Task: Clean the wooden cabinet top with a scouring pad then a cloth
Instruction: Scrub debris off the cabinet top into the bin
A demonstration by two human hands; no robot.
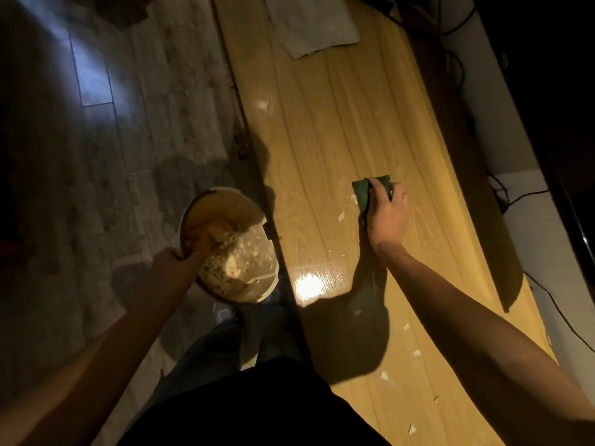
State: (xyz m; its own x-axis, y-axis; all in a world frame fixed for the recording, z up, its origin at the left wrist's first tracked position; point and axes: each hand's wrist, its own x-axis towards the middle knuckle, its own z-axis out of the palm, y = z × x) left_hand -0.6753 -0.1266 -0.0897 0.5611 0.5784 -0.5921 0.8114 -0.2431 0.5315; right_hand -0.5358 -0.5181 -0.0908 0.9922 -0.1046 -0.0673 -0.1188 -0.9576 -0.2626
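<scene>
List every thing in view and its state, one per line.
Green scouring pad: gripped by right hand, on the top.
Round cream bowl: tilted, scraps inside, held by left hand at the cabinet edge.
Light wooden cabinet top: glossy, pale crumbs scattered.
Pale folded cloth: lying unused at far end.

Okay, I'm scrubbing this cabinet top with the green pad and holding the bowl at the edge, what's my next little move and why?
Probably sweep the scouring pad in your right hand left, pushing the pale scrap beside it toward the cabinet top's edge, where your left hand holds the bowl just below it. More scraps lie nearer you, and the cloth waits at the far end.
</scene>
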